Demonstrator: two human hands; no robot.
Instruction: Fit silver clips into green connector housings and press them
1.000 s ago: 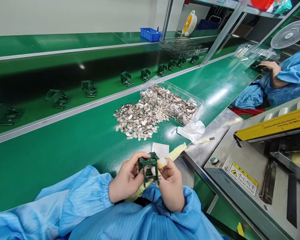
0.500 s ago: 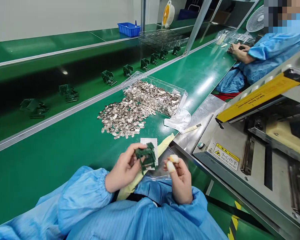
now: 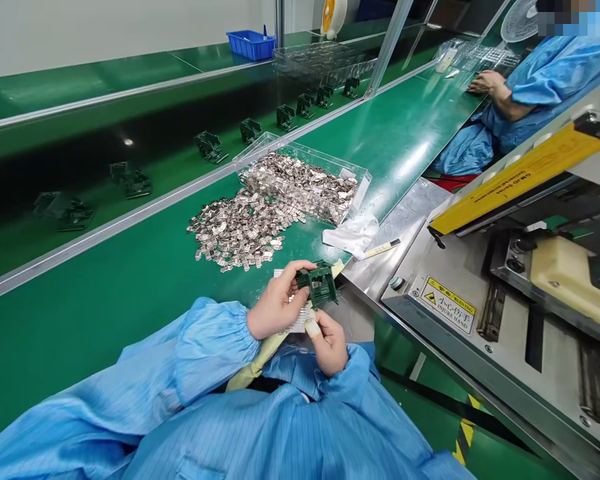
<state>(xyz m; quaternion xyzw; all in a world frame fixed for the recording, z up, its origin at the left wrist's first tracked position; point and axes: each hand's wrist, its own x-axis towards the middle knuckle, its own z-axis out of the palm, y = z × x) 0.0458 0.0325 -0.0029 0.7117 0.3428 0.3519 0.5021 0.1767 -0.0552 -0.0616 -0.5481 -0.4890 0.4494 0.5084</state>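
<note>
Your left hand (image 3: 276, 308) holds the green frame (image 3: 321, 283), pinched between thumb and fingers. Your right hand (image 3: 331, 343) is at the frame's 6 o'clock, fingers curled narrow, white cover (image 3: 312, 328) on a digit; can't tell if it grips anything. From the frame: metal piece heap (image 3: 237, 233) at 10 o'clock, clear box (image 3: 363, 193) of more pieces at 12, white cloth (image 3: 350, 237) at 1, machine (image 3: 437, 347) at 3.
</note>
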